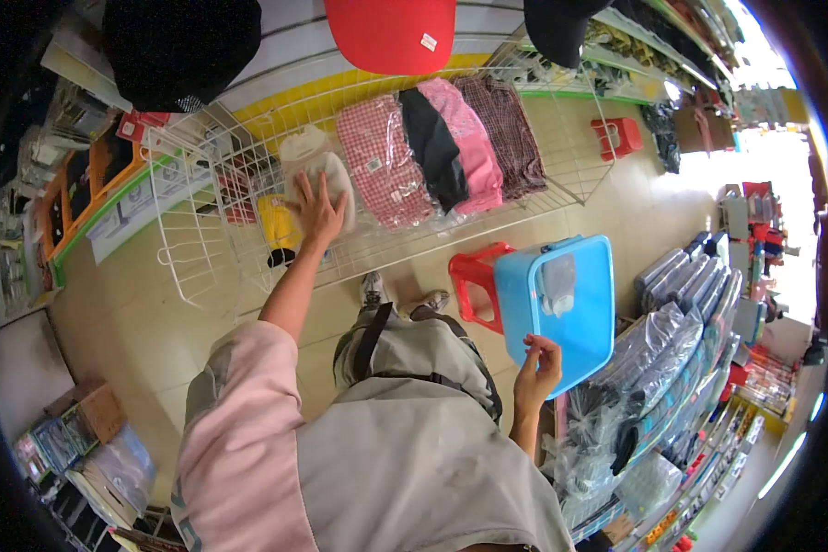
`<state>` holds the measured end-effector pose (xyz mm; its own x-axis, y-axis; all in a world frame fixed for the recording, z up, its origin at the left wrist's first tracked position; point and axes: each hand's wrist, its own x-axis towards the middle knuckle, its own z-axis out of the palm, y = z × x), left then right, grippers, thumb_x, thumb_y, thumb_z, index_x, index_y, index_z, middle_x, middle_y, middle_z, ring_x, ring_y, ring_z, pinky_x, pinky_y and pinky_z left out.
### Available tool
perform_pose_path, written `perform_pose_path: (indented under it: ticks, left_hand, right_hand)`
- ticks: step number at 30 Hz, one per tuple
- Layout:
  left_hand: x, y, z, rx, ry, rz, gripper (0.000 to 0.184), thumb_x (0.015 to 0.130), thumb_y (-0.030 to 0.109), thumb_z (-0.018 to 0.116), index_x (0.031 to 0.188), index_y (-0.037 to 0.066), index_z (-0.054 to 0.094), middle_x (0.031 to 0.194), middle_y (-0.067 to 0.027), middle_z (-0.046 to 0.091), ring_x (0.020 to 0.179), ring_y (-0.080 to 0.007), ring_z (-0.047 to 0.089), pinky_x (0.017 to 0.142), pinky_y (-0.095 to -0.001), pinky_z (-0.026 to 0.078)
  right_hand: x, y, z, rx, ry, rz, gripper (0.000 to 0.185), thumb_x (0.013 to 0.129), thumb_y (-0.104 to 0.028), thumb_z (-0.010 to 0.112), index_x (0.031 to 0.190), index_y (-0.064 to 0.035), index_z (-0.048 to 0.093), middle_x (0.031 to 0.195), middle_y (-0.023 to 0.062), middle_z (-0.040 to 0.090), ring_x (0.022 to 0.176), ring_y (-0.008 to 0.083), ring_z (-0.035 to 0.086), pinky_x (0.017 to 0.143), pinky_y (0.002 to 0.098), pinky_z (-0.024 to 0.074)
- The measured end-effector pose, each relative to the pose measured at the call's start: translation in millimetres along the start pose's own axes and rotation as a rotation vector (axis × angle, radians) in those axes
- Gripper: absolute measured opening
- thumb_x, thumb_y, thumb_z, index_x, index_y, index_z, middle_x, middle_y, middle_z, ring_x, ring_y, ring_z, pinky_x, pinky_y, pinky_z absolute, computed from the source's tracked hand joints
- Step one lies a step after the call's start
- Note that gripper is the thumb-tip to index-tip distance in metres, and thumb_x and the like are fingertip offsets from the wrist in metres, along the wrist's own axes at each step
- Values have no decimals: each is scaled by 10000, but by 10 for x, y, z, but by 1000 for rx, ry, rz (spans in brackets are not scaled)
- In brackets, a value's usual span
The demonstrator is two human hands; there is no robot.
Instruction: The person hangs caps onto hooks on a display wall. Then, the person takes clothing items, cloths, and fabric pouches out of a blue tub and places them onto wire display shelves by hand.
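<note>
My left hand [320,210] lies with fingers spread on a beige folded cloth item [305,147] in clear wrapping, inside a white wire basket [179,235]. Right of it in the basket sit a red checked garment [382,161], a black one [432,147], a pink one [469,147] and a dark plaid one [503,129]. A yellow packet [278,225] is at its left. My right hand [540,368], fingers curled with nothing visible in them, is beside the near rim of a blue plastic bin [575,322]. A grey-white wrapped item [557,281] lies in the bin.
A red stool [477,283] stands against the bin. Plastic-wrapped clothing [662,350] is stacked at right. Above the basket hang a red cap [391,37] and black caps [182,46]. Another red stool [616,138] is on the floor beyond. Orange crates [110,152] line the left.
</note>
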<state>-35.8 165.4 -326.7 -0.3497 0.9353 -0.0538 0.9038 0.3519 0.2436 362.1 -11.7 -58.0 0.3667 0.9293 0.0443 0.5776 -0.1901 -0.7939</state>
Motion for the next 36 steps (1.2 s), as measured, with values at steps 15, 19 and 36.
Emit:
perform_pose_path:
  ticks: [15, 19, 36]
  left_hand:
    - [10, 207, -110, 184, -139, -45, 870, 923, 686, 377, 1565, 139, 164, 1616, -205, 52, 1477, -440, 48, 1088, -704, 183]
    - [-12, 209, -174, 179, -157, -57, 877, 922, 693, 376, 1569, 148, 143, 1619, -201, 31, 1481, -428, 32, 1092, -703, 171]
    - [-652, 369, -774, -501, 401, 91, 422, 964, 235, 610, 1298, -2, 508, 1444, -256, 401, 1320, -400, 415, 1084, -496, 343]
  right_hand:
    - [-169, 204, -96, -66, -20, 16, 101, 987, -60, 550, 975, 4, 627, 953, 74, 675, 876, 147, 654, 745, 266, 499]
    - [-154, 243, -189, -66, -21, 4, 104, 988, -62, 548, 975, 4, 628, 946, 72, 674, 868, 145, 656, 738, 267, 502]
    - [705, 1879, -755, 569, 331, 621, 208, 942, -66, 560, 1090, 82, 565, 1049, 184, 671, 953, 267, 680, 777, 364, 572]
